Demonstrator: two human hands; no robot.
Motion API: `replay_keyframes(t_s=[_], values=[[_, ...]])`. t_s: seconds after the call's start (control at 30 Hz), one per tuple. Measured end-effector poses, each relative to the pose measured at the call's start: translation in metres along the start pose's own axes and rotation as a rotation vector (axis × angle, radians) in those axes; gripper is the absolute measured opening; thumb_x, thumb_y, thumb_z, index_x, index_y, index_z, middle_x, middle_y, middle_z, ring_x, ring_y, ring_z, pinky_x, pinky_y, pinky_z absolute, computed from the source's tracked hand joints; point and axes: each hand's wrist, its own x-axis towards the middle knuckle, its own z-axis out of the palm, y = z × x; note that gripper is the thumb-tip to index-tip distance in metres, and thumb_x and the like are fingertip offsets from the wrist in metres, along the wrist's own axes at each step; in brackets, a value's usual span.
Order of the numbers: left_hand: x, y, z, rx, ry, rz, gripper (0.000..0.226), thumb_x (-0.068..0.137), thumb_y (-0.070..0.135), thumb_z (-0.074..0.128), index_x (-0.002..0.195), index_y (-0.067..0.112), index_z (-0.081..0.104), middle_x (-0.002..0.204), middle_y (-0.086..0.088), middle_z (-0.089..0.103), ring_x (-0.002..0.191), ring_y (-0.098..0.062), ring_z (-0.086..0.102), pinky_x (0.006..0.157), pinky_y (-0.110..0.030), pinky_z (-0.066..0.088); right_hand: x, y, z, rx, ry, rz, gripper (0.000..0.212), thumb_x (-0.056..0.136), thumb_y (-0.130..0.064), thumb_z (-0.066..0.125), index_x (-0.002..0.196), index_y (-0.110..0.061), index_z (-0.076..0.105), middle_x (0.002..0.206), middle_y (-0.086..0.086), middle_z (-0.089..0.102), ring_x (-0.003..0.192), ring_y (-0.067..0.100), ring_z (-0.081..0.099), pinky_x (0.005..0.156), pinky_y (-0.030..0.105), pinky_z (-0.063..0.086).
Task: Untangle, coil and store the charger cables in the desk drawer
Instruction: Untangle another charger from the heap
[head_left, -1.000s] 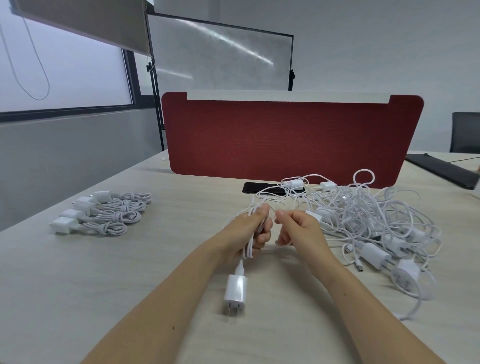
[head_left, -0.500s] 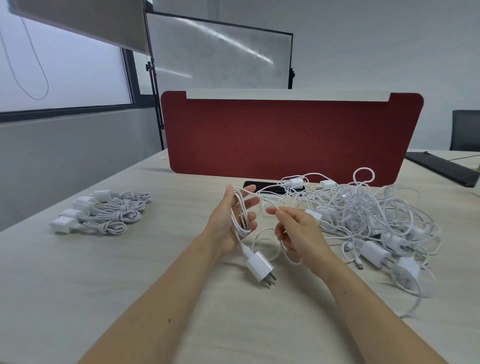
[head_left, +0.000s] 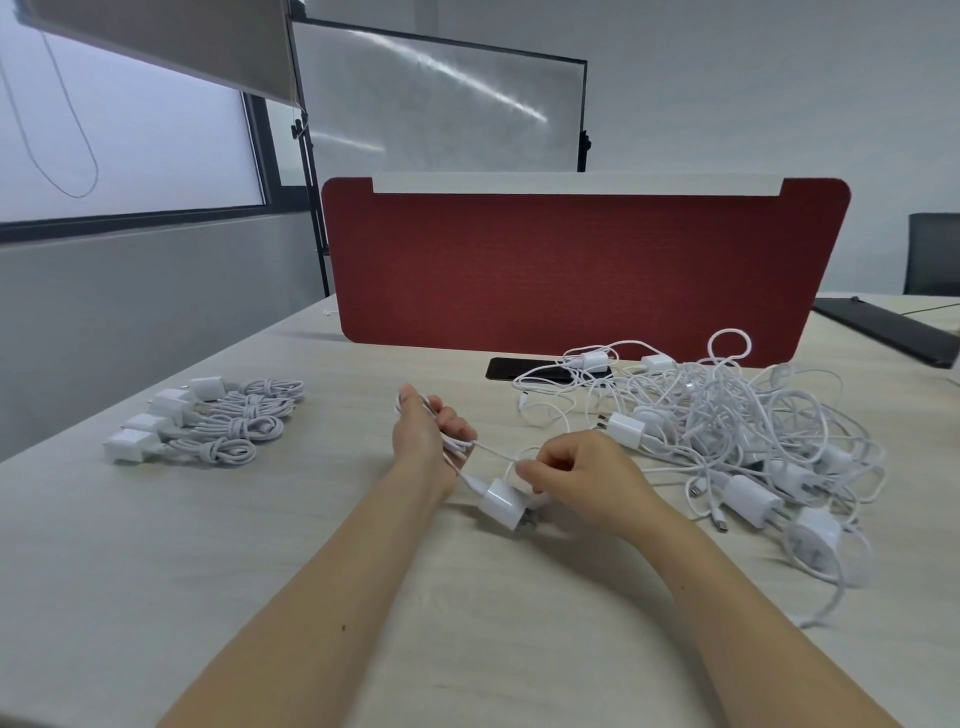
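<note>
Left hand (head_left: 423, 439): I am gripping white cable (head_left: 485, 448) loops, fingers (head_left: 453, 422) curled.
Right hand (head_left: 582, 480): I am pinching the cable strand, fingers closed.
Tangle (head_left: 727, 415): lying at 2 o'clock.

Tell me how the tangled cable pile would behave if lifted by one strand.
Probably floppy: the tangled pile lies in loose loops. One strand would likely drag others along, since cables cross everywhere. Its adapters may dangle and swing.

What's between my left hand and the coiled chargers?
Nothing: the head view shows only bare table between the left hand and the coiled chargers.
</note>
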Motion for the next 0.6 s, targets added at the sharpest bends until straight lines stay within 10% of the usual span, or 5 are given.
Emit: replay_keyframes(t_s=[0.23, 0.33, 0.6], values=[[0.009, 0.009, -0.008, 0.268, -0.020, -0.044, 0.049, 0.101, 0.055, 0.037, 0.069, 0.019, 0.040, 0.038, 0.008, 0.025, 0.027, -0.005, 0.019, 0.032, -0.009, 0.015, 0.001, -0.010, -0.004, 0.534, 0.087, -0.058, 0.036, 0.088, -0.001, 0.062, 0.054, -0.011, 0.052, 0.050, 0.001, 0.051, 0.056, 0.017, 0.052, 0.066, 0.036, 0.048], [0.003, 0.000, -0.007, 0.498, -0.176, -0.215, 0.049, 0.100, 0.057, 0.041, 0.072, 0.017, 0.043, 0.041, 0.008, 0.024, 0.028, -0.003, 0.019, 0.030, -0.011, 0.013, 0.001, -0.013, -0.003, 0.656, 0.114, -0.063, 0.032, 0.094, -0.001, 0.056, 0.063, -0.005, 0.050, 0.045, 0.000, 0.043, 0.041, 0.013, 0.039, 0.049, 0.032, 0.040], [-0.022, -0.010, -0.003, 0.930, -0.482, -0.461, 0.058, 0.090, 0.071, 0.043, 0.072, 0.017, 0.048, 0.054, 0.007, 0.026, 0.036, -0.002, 0.020, 0.035, -0.011, 0.019, 0.009, -0.002, 0.003, 0.430, 0.291, -0.137, 0.017, 0.090, -0.016, 0.070, 0.075, -0.014, 0.064, 0.051, -0.013, 0.047, 0.049, 0.004, 0.037, 0.049, 0.017, 0.032]])
